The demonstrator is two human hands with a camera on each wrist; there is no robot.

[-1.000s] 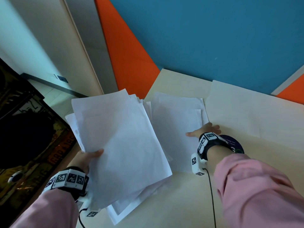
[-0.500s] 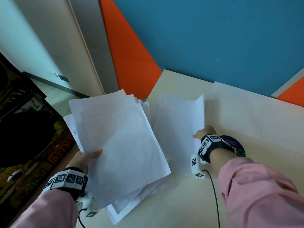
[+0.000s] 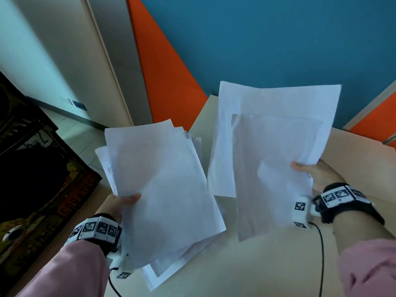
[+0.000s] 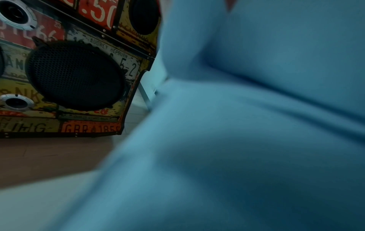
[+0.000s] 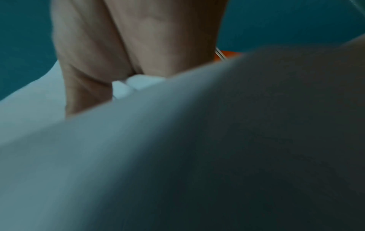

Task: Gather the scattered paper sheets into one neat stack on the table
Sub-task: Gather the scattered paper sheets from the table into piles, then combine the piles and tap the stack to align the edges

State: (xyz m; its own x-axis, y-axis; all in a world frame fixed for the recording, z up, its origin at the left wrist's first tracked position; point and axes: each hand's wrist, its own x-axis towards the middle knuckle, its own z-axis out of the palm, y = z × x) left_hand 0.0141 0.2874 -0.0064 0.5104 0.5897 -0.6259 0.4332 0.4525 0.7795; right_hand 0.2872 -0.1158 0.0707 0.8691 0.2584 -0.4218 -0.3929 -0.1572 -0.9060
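1. Sheets (image 3: 276, 168), a few, are pinched at their right edge by the right hand (image 3: 317, 174), raised above the table (image 3: 267, 264).
2. The left hand (image 3: 120, 205) grips an uneven pile (image 3: 162, 189), thumb on top.
3. Both wrist views are blurred, seemingly paper.

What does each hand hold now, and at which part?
The left hand grips the uneven bundle of white paper sheets at its left edge. The right hand pinches a few white sheets at their right edge.
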